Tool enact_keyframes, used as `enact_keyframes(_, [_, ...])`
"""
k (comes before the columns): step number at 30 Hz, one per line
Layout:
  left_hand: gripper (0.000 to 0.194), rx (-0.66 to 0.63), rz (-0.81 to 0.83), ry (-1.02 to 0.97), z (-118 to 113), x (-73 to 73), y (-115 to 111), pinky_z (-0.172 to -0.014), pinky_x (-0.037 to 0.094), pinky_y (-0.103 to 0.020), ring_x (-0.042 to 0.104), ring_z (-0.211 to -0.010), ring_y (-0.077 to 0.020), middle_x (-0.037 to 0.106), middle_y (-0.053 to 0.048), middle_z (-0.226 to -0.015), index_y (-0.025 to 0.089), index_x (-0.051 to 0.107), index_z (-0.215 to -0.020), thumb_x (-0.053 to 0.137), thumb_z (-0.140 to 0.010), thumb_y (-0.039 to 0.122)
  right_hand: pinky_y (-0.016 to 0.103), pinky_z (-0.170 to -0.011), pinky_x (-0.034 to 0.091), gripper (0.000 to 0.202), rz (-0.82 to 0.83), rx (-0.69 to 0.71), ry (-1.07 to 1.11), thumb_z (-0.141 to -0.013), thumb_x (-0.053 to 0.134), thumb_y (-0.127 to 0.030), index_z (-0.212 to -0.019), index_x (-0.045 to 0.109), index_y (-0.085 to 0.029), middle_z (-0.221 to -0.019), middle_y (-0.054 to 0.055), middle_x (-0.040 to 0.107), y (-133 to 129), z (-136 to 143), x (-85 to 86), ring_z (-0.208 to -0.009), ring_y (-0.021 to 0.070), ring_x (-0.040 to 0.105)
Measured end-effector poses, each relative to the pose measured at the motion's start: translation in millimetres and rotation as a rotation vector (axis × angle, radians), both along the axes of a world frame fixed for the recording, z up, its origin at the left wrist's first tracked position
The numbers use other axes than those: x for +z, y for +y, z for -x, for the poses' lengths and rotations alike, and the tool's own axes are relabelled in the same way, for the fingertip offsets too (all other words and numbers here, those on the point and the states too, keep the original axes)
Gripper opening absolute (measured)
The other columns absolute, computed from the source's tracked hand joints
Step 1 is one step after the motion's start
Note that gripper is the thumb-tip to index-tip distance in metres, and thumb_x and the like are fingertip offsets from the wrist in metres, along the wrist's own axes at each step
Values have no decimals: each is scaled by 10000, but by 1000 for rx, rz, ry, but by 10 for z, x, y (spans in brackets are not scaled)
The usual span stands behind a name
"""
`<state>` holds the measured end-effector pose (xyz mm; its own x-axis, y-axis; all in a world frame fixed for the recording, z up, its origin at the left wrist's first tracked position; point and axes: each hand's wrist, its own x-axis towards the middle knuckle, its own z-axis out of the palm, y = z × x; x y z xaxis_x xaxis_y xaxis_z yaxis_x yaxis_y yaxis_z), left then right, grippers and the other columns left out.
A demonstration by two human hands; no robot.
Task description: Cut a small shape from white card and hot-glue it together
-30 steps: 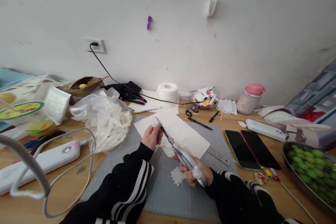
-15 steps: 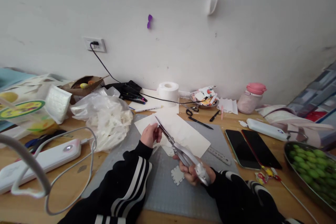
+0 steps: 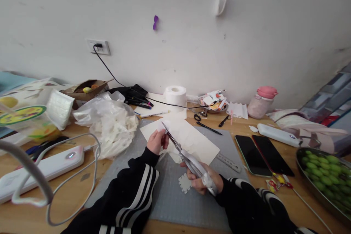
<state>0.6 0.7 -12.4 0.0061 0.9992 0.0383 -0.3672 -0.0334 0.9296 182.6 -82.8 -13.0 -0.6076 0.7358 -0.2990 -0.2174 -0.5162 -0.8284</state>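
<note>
My right hand [image 3: 204, 180] is wrapped round the white handles of a pair of scissors [image 3: 193, 163]. Their long metal blades point up and left toward my left hand [image 3: 157, 141], ending just beside its fingertips. My left fingers are pinched together at a small piece of white paper, mostly hidden by the fingers and blades. Under the blades, a large white sheet [image 3: 204, 142] lies on a grey cutting mat [image 3: 170, 204]. A small white notched piece [image 3: 185, 183] rests on the mat, left of my right hand.
A metal ruler [image 3: 229, 162] and two phones [image 3: 253, 155] lie to the right, before a bowl of green fruit [image 3: 323, 175]. A paper roll [image 3: 175, 95] stands behind. Leftward are a plastic bag [image 3: 112, 124] and a power bank [image 3: 44, 172] with a looping cable.
The scissors and my right hand have shifted very slightly, and the handles seem a little closer together. My left hand stays almost still.
</note>
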Motion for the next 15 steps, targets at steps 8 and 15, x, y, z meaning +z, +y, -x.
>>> enact_keyframes(8, [308, 0, -1, 14, -9, 16, -9, -282, 260, -184, 396, -245, -67, 442, 67, -335, 195, 370, -482, 532, -661, 386, 112, -248, 219, 414, 31, -1, -13, -415, 694, -105, -796, 608, -241, -563, -118, 459, 3, 3, -2, -268, -22, 301])
enact_keyframes(15, [367, 3, 10, 39, -6, 14, -2, -284, 245, -175, 387, -238, -61, 435, 64, -305, 190, 386, -478, 532, -687, 455, 120, -266, 203, 428, 4, 37, -7, -435, 734, -190, -834, 591, -244, -577, -117, 437, 16, 7, -9, -276, -24, 277])
